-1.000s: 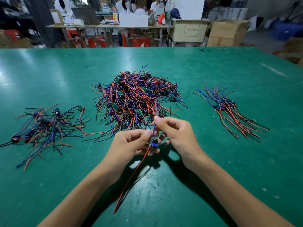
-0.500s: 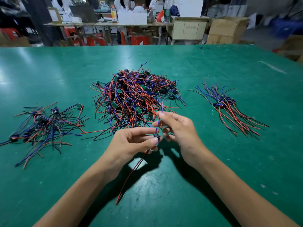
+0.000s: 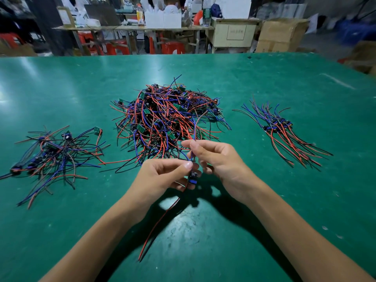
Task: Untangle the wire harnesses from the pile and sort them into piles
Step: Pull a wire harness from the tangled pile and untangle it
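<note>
A big tangled pile of red, blue and black wire harnesses (image 3: 166, 119) lies in the middle of the green table (image 3: 264, 82). Just in front of it I hold one harness (image 3: 192, 177) above the table. My left hand (image 3: 162, 176) pinches its small dark module, and red and black wires hang down from there toward me. My right hand (image 3: 215, 159) pinches the blue wire a little above the module. A loose sorted pile (image 3: 53, 155) lies at the left. A neater, aligned bundle (image 3: 284, 133) lies at the right.
Bare green table surface stretches around the three piles and in front of my forearms. Beyond the far edge stand work benches (image 3: 132, 29), red stools (image 3: 173, 47), a cream cabinet (image 3: 234, 33) and cardboard boxes (image 3: 280, 35), with people seated behind.
My right hand has slid up along the blue wire, away from the module. The module has turned in my left fingers and now hangs lower. The piles have not moved.
</note>
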### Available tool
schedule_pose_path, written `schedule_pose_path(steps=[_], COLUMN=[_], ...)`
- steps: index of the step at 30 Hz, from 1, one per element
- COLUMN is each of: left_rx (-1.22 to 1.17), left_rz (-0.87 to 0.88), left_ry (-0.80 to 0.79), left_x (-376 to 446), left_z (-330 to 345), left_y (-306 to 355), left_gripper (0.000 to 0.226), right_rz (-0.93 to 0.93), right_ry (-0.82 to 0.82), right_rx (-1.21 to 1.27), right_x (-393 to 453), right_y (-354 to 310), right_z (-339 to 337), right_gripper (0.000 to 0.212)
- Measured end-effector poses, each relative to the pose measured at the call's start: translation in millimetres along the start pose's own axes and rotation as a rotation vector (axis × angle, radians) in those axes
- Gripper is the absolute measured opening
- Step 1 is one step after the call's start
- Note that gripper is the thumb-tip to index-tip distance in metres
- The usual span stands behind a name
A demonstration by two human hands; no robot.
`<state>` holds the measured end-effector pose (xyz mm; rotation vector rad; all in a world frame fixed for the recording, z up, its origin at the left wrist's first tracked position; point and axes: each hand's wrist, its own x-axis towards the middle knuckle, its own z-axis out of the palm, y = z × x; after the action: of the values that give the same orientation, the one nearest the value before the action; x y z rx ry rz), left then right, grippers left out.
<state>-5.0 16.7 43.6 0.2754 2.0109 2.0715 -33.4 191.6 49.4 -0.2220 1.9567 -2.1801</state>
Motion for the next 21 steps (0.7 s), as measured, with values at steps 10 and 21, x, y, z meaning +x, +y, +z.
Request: schedule_pose_path(steps=[10,21], left_rx=[0.017,0.157], left_rz=[0.056,0.174], left_ry=[0.096,0.159], left_x=[3,6], left_z=[2,8], left_y=[-7,-9], left_gripper=[0.022,0.015], right_rz=[-0.089,-0.187], right_ry=[-0.041,0.145], right_rx=[-0.022,-0.083], right_x=[-2,-5], right_y=[5,9], right_z=[6,18], right_gripper=[0.03,0.017])
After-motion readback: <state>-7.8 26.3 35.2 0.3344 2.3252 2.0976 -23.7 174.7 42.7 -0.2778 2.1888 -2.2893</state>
